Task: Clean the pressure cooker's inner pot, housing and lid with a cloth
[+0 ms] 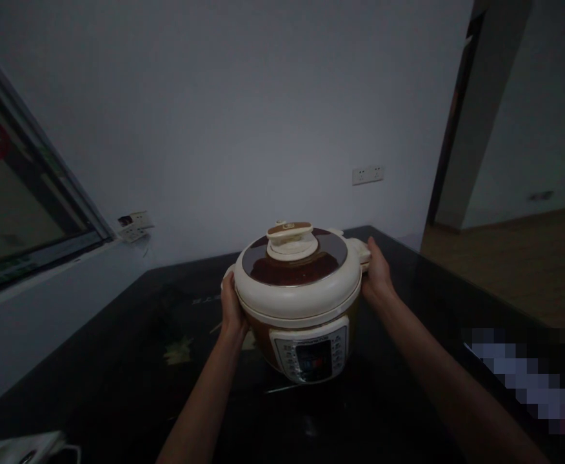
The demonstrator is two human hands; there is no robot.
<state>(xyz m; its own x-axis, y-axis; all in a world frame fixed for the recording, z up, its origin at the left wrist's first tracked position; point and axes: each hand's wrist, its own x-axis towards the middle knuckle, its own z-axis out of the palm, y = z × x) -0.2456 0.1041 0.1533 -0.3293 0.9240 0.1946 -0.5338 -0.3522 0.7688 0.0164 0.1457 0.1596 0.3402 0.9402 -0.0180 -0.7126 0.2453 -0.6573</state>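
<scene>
An electric pressure cooker (302,303) with a cream rim, brown lid and front control panel is at the middle of the view, over a dark glossy table (132,361). Its lid is on, with a knob-like handle on top. My left hand (231,306) grips the cooker's left side handle, fingers mostly hidden behind it. On the other side, my right hand (376,270) is wrapped round the right side handle, thumb up. Whether the base touches the table I cannot tell.
A wall socket (368,174) is on the wall behind the table. Another socket (136,222) sits by the window (26,174) at left. A white object (26,448) with a cord lies at the lower left corner. A blurred-out patch covers the lower right.
</scene>
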